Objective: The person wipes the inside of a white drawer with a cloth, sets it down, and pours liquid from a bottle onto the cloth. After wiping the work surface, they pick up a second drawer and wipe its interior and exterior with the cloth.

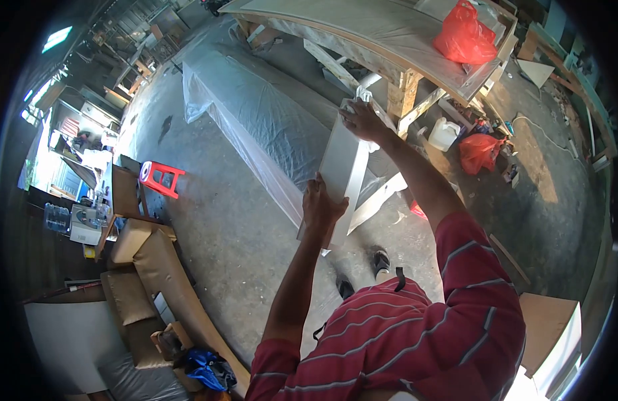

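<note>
A long, pale flat panel is held out in front of my body, slanting from upper right to lower left. My left hand grips its near part, fingers wrapped over the edge. Around the far end is my right hand, closed on the panel beside a crumpled white wrapping. Just behind the panel lies a large grey piece covered in clear plastic sheeting.
A wooden-framed table with a red plastic bag stands at the top. A red stool and brown sofa are at left. On the floor at right are a white jug and another red bag.
</note>
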Motion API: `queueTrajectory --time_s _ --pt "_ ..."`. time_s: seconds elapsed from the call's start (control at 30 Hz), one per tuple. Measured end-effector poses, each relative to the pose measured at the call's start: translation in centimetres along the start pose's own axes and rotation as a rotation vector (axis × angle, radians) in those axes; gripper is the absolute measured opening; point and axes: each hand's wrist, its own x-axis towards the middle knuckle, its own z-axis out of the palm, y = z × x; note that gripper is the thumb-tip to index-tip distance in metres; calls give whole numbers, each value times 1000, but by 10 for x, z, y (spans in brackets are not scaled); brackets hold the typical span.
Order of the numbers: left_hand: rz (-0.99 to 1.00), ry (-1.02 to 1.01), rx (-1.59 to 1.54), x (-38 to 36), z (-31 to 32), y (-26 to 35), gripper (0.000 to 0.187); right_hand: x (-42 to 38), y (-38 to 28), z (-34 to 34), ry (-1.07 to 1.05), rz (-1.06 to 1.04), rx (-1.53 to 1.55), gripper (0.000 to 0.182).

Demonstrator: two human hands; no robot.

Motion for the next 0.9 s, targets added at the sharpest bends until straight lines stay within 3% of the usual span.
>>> queueTrajectory --time_s 0.1,0.13,0.2,0.3,0.33,0.43,0.47,0.53,0.63,0.73,0.77,0.83,0.87,0.9 --pt "9 -10 -34 -1 1 0 93 -3 -27 -1 -114 -128 62 39" --pt "-8 -16 -37 -1 -1 1 92 -16 -37 4 20 -294 157 35" --pt "-23 -49 -18 -4 -3 1 91 -42 -68 -12 6 -306 368 33" --pt "-29 -67 44 -11 -4 -1 91 -51 -50 0 192 -345 416 30" --pt "-12 -52 29 -8 -5 -3 90 -37 -35 2 238 -343 295 29" --pt "15 -57 55 -6 -5 1 88 -1 21 23 505 -58 390 26" --pt "26 -40 81 -5 -5 2 88 2 32 21 468 132 442 22" --pt "29 -93 81 -5 -5 -2 90 12 40 37 450 673 1280 29" --pt "52 -96 109 -11 -8 -12 91 4 44 76 456 705 1377 40" --pt "44 -85 123 -17 -6 -17 93 -27 50 130 268 851 1276 42" --pt "5 -80 127 -18 -7 -15 92 -42 56 163 251 933 1076 42" --pt "-35 -85 136 -18 -9 -10 92 -71 58 169 129 1200 815 41" --pt "-21 -83 127 -15 -9 -8 92 -77 52 174 125 1211 817 41" --pt "-9 -81 119 -14 -10 -7 92 -85 42 179 510 1470 789 42"
